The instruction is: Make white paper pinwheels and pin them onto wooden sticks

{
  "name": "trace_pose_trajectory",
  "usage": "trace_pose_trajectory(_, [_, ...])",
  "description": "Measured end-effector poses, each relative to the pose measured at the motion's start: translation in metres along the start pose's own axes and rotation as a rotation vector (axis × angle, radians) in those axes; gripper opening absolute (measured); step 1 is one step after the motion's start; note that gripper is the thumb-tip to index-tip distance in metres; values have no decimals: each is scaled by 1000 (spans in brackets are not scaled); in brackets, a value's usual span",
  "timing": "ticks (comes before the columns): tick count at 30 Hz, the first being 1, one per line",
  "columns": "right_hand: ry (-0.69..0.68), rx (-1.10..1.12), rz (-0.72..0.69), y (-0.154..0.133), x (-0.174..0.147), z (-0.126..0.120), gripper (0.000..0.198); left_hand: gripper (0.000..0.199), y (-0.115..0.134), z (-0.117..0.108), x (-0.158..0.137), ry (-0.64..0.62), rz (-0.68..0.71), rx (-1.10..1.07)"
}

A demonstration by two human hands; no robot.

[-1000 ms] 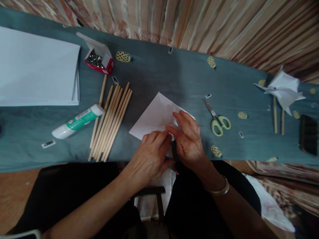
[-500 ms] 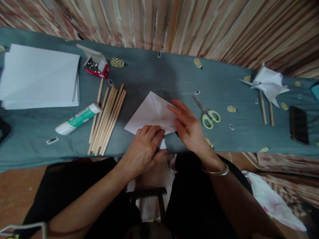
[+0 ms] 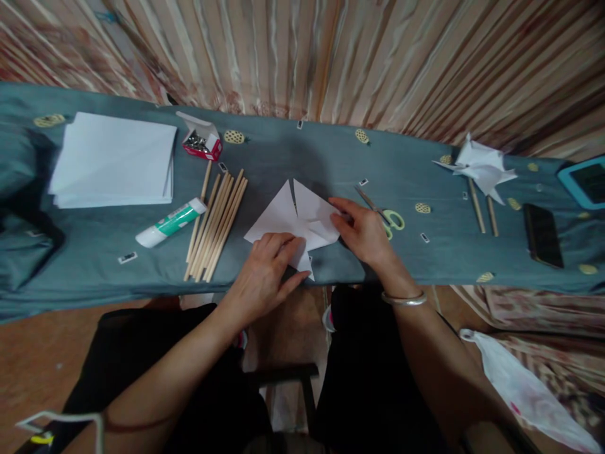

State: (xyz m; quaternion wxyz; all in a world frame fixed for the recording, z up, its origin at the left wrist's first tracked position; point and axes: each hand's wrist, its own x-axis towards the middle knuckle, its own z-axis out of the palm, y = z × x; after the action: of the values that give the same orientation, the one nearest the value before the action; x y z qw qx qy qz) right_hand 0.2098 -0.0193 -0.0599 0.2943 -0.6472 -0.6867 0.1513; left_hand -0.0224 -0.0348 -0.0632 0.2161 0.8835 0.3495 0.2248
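Observation:
A square white sheet of paper (image 3: 278,214) with slits cut in from its corners lies turned like a diamond near the table's front edge. My left hand (image 3: 265,268) is closed on its lower part, with fingers on top and the thumb beside the bottom point. Between thumb and fingers, my right hand (image 3: 366,234) pinches the paper's right corner. A slit at the top gapes a little. Just beyond my right hand lie scissors with light green handles (image 3: 394,219), partly hidden by it.
Left of the paper are several wooden sticks (image 3: 217,227), a glue tube (image 3: 171,222), an open red box of metal pins or clips (image 3: 203,142) and a paper stack (image 3: 116,161). At right are a paper pinwheel (image 3: 484,165), two sticks, a phone (image 3: 543,234) and a blue-framed device (image 3: 586,181).
My right hand has gone from lying over the paper's right side to pinching its right corner. The top slit has opened wider, and the bottom point shows more. The view has shifted slightly.

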Motion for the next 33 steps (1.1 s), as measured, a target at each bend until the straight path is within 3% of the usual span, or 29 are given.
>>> trace_pose_trajectory(9, [9, 388, 255, 8, -35, -7, 32, 48, -14, -15, -8, 87, -108, 95])
trace_pose_trajectory(14, [-52, 382, 336, -2, -61, -15, 38, 43, -21, -13, -8, 122, -117, 52])
trace_pose_trajectory(20, [-154, 302, 314, -18, -75, -22, 46, 46, -28, -10, 9, 176, -230, -185])
trace_pose_trajectory(24, [-231, 254, 245, -15, -76, -33, 37, 46, -32, -9, 23, 202, -261, -260])
trace_pose_trajectory(29, [-262, 358, 147, 0, -77, -44, 33, 41, -32, -16, 18, 172, -225, -65])
trace_pose_trajectory(33, [-295, 318, 118, 3, -80, -43, 28, 39, -29, -23, 0, 120, -216, 37])
